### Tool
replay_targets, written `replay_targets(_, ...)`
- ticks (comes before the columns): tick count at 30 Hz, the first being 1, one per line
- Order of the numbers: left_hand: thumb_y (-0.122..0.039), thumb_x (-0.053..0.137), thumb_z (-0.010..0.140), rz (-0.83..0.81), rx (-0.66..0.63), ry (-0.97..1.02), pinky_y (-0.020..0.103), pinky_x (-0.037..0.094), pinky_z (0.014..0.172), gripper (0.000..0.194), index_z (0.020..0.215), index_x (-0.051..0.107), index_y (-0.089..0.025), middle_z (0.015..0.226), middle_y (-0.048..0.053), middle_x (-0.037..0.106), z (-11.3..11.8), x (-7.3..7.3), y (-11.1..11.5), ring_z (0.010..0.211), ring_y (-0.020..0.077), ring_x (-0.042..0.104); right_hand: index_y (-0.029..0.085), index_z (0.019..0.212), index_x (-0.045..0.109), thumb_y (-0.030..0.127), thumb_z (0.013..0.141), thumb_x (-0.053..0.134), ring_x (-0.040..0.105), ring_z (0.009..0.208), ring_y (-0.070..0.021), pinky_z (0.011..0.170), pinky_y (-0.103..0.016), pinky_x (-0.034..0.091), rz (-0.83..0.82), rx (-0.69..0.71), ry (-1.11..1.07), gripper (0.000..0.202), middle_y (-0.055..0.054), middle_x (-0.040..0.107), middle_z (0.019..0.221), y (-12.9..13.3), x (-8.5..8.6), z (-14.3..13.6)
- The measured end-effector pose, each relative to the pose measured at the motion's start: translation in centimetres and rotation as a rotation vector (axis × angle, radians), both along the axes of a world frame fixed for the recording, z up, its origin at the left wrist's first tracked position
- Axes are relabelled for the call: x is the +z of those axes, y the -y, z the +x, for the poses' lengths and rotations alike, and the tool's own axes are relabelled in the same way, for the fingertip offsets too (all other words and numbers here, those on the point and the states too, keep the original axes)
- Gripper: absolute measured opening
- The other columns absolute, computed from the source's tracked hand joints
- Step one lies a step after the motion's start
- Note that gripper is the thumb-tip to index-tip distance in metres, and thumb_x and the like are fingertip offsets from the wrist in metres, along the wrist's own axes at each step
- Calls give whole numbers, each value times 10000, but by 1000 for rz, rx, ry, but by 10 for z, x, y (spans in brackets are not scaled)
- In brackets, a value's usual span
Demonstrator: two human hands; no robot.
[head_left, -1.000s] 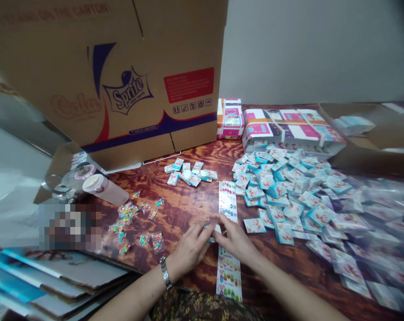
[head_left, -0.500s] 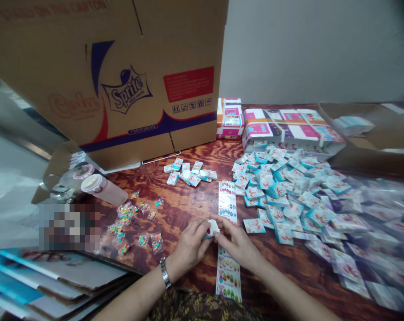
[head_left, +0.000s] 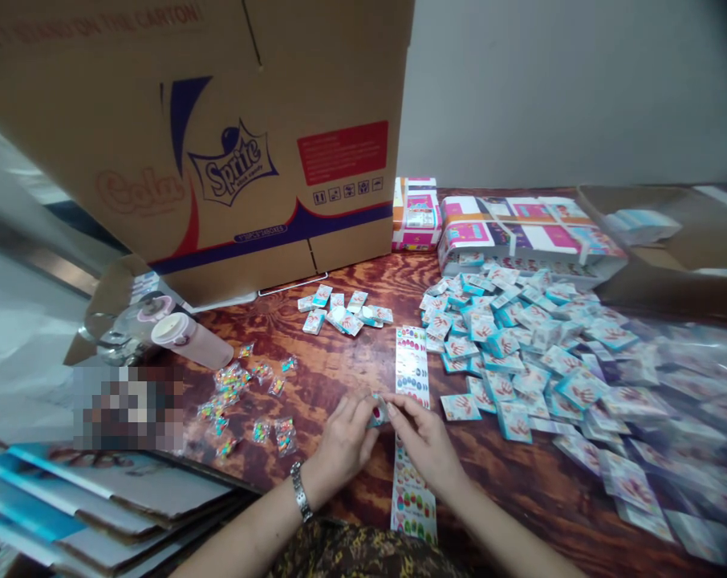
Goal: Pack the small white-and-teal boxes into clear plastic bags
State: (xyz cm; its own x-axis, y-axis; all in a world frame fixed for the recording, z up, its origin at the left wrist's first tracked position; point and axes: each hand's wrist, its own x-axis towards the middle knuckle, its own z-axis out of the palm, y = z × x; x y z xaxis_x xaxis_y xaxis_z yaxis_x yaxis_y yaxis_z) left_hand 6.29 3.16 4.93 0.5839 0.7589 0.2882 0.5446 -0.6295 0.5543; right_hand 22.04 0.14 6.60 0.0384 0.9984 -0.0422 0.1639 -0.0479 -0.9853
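Note:
Close to the table's front, my left hand (head_left: 344,433) grips a small light-blue and white box (head_left: 377,411) with a dark red spot on it. My right hand (head_left: 424,440) pinches the box's right edge with thumb and fingertips. Under my hands runs a long strip of printed nail stickers (head_left: 412,502). Several small boxes (head_left: 344,319) lie loosely behind my hands. To the left are small clear packets of coloured candy (head_left: 231,384). A large heap of similar boxes (head_left: 508,345) covers the table on the right.
A tall Sprite carton (head_left: 267,144) stands at the back left. In front of it lie a pink-white bottle (head_left: 198,341) and a glass jug (head_left: 119,341). Wrapped packs (head_left: 525,229) and an open carton (head_left: 670,277) line the back right. Cardboard sheets (head_left: 116,498) are stacked front left.
The box's white top flap, seen standing up before, no longer shows. My right fingertips have moved slightly up and closer over the box. The view has shifted slightly.

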Motion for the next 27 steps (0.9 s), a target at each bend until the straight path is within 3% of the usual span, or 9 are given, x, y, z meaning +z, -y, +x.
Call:
replay_targets(6,-81,437,783,-7,44,6,418,476,883,492,1262,349,-157,1131,132,546,3,-2,5,1060,240,517,178,931,635,394,795,583,608,777,-184,730,-303,499,-44,-50,-122,260,-45,663,837,-6,-8,-5)
replay_targets(13,-109,414,820,108,49,-76,464,431,941,618,1392,181,-141,1230,161,518,3,-13,7,1133,268,488,218,861,663,233,825,532,585,809,-190,743,-299,456,114,-71,230,137,-38,627,830,-1,-2,-6)
replay_targets(17,-128,390,840,80,97,-137,463,436,925,653,1421,94,-128,1292,180,474,7,-12,10,1146,275,474,239,955,656,186,855,467,582,853,-199,750,-302,455,214,-49,306,220,-48,630,879,3,5,-9)
replay_targets(22,-142,373,851,13,175,-188,480,412,938,653,1430,69,-140,1357,187,409,11,-14,12,1214,284,420,250,1195,542,166,887,389,553,973,-225,860,-371,429,295,-39,392,354,-72,625,1042,13,-1,-18)
replay_targets(27,-111,384,827,-69,124,-165,489,404,952,665,1427,100,-142,1324,182,451,14,-14,11,1191,277,454,240,1211,529,216,866,463,555,999,-219,879,-370,442,204,20,293,352,-74,611,1094,13,-13,-11)
